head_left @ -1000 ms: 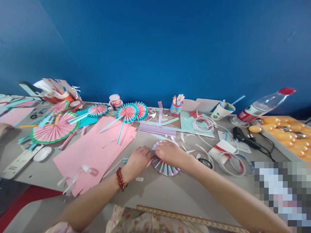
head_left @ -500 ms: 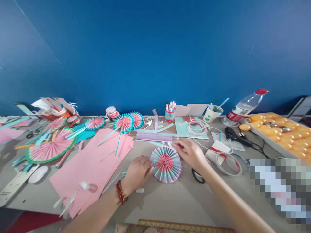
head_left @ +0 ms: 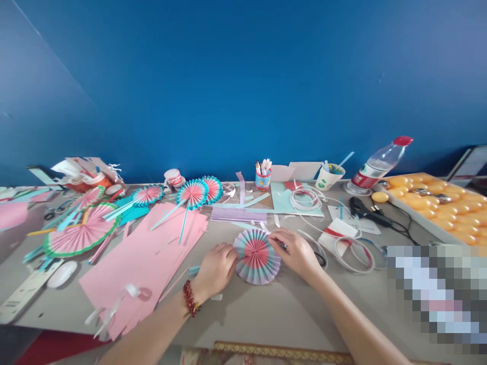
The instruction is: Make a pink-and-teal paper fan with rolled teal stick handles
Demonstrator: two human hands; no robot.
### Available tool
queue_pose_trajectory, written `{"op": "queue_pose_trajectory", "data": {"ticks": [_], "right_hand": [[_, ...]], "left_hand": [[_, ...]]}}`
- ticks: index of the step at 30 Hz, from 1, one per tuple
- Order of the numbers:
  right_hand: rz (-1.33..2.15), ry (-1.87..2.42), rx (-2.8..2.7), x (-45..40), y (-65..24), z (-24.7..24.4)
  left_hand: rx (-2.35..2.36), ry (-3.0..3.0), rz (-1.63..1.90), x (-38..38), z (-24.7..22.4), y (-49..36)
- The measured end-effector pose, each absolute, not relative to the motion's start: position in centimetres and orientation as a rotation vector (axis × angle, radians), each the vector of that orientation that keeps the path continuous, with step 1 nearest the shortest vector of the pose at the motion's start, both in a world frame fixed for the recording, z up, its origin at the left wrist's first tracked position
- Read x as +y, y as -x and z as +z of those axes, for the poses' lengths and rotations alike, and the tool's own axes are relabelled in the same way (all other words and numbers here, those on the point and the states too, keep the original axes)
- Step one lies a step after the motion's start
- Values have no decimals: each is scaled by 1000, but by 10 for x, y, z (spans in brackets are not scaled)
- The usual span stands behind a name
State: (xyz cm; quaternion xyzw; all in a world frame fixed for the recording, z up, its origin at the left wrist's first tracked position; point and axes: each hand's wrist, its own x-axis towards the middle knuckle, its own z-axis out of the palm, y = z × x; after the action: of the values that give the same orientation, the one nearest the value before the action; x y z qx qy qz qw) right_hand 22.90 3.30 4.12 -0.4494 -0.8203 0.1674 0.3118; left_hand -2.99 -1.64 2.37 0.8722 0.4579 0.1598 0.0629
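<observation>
A round pleated paper rosette [head_left: 257, 256], purple at the rim with blue and pink rings inside, lies on the grey table between my hands. At its left edge my left hand [head_left: 217, 267], with a red bead bracelet at the wrist, holds the rim with its fingers closed. My right hand [head_left: 292, 249] is closed at the upper right edge of the rosette, fingertips on or just over the pleats. Purple pleated strips [head_left: 239, 215] lie behind the rosette.
Pink sheets [head_left: 140, 263], a green-rimmed pink fan [head_left: 81, 235] and blue-rimmed rosettes [head_left: 192, 194] are on the left. Farther right are a coiled white cord [head_left: 305, 198], a paper cup [head_left: 328, 177], a black glue gun [head_left: 369, 215], a bottle [head_left: 375, 170] and an orange-bulbed tray [head_left: 437, 205].
My right hand has come down and left from behind the rosette onto its upper right edge. My left hand stays at the left edge. The whole view has shifted slightly.
</observation>
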Motion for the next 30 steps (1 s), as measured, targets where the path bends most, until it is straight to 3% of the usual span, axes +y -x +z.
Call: {"op": "queue_pose_trajectory", "data": {"ticks": [9, 15, 18, 24, 30], "right_hand": [[531, 1189, -1921, 31, -234, 40], [1301, 844, -1534, 20, -220, 45], [1506, 773, -1420, 12, -206, 48], [1483, 888, -1152, 22, -208, 54], [1445, 891, -1136, 41, -223, 66]], "left_hand": [[1507, -2353, 893, -22, 35, 38], [1588, -2391, 1038, -20, 41, 36], [1537, -2409, 1045, -23, 40, 31], [1268, -1817, 1285, -26, 41, 25], [856, -1152, 933, -8, 54, 15]]}}
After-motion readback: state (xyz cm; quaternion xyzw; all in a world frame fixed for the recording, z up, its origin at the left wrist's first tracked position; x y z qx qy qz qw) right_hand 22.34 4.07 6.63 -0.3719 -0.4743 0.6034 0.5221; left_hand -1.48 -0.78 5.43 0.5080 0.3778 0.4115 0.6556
